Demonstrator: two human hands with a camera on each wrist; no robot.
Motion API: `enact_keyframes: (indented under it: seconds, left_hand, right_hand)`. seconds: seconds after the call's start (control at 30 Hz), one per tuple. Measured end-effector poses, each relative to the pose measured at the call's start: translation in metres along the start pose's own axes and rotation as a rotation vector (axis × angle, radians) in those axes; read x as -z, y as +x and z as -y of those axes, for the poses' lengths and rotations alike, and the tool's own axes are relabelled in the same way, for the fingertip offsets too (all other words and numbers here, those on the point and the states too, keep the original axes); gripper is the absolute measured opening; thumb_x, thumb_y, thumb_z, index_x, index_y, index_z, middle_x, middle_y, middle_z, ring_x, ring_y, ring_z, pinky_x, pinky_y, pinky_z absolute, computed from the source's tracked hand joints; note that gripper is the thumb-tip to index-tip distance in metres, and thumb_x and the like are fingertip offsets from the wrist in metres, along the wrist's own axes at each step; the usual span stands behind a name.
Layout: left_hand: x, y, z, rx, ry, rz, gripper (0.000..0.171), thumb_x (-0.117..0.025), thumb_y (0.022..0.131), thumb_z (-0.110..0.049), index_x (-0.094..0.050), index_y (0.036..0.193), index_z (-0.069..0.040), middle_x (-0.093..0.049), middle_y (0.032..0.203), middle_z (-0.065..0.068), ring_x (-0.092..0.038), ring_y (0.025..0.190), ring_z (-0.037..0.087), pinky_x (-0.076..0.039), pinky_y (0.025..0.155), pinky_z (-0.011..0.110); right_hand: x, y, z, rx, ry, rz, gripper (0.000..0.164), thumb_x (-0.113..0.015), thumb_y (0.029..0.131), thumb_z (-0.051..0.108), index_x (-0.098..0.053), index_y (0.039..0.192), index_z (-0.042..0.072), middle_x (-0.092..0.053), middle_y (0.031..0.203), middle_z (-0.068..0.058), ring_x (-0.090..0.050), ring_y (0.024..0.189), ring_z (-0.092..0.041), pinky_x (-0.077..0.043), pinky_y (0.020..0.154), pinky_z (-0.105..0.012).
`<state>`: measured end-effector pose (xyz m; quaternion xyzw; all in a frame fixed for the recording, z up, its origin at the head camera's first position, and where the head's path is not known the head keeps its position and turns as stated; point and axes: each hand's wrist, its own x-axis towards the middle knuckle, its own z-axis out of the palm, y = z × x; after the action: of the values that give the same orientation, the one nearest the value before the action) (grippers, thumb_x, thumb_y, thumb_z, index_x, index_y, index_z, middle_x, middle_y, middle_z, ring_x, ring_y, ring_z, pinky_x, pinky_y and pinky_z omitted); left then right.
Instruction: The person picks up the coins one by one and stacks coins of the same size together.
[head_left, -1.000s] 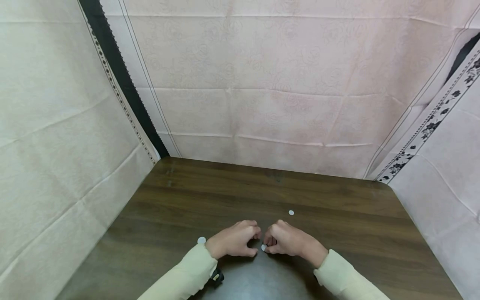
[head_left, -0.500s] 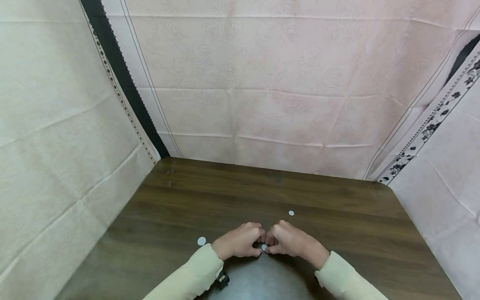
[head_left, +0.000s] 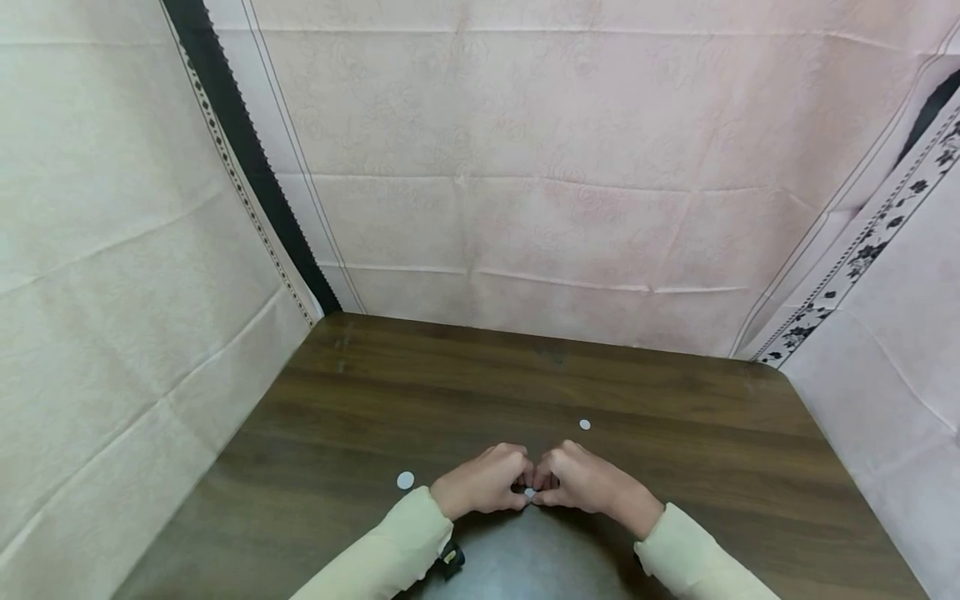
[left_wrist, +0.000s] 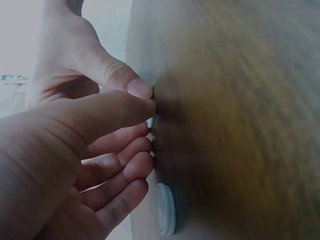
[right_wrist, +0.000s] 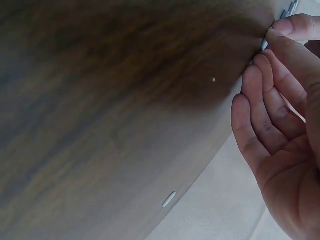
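A small white disc [head_left: 530, 493] lies on the table between my two hands. My left hand [head_left: 483, 481] and right hand [head_left: 581, 479] meet around it, thumb tips on the near side and curled fingers beyond. Only a sliver of this disc [left_wrist: 150, 122] shows under the thumbs in the left wrist view. In the right wrist view, the disc [right_wrist: 264, 45] stands out as a thin pale edge by the fingertips. Both hands appear to pinch it from opposite sides, though the fingers hide much of the contact.
A larger white disc [head_left: 405, 480] lies left of my left wrist. Another white disc [head_left: 585, 424] lies farther back, beyond my right hand. The brown wooden table [head_left: 420, 367] is bordered by pale cloth hangings [head_left: 510, 167] at the back and both sides.
My left hand has moved right, closing the gap to the right hand, and its thumb has reached the small white disc. The right hand has stayed nearly in place.
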<state>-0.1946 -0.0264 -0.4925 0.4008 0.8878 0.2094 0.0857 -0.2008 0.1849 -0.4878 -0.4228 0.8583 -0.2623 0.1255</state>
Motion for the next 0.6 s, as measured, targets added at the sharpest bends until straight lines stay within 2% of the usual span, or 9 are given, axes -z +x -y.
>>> enact_keyframes:
  seconds: [0.4,0.6]
  left_hand:
    - [0.004,-0.001,-0.005,-0.001,0.029,0.009,0.011,-0.082,0.091,-0.014,-0.074,0.084,-0.015,-0.061,0.085,-0.005,-0.045,0.074,-0.001,-0.042,0.066,0.013]
    - [0.006,-0.001,-0.005,0.015,0.038,0.018,0.008,-0.081,0.093,-0.017,-0.075,0.088,-0.014,-0.061,0.087,-0.007,-0.049,0.075,-0.001,-0.044,0.069,0.013]
  right_hand:
    - [0.003,-0.003,-0.001,0.014,0.012,0.024,0.003,-0.083,0.092,0.014,-0.080,0.091,0.014,-0.076,0.086,0.008,-0.066,0.074,0.008,-0.056,0.066,-0.014]
    - [0.016,-0.009,-0.003,-0.009,-0.063,0.019,0.006,-0.083,0.091,0.013,-0.080,0.095,0.008,-0.078,0.090,0.001,-0.068,0.076,0.005,-0.056,0.068,-0.015]
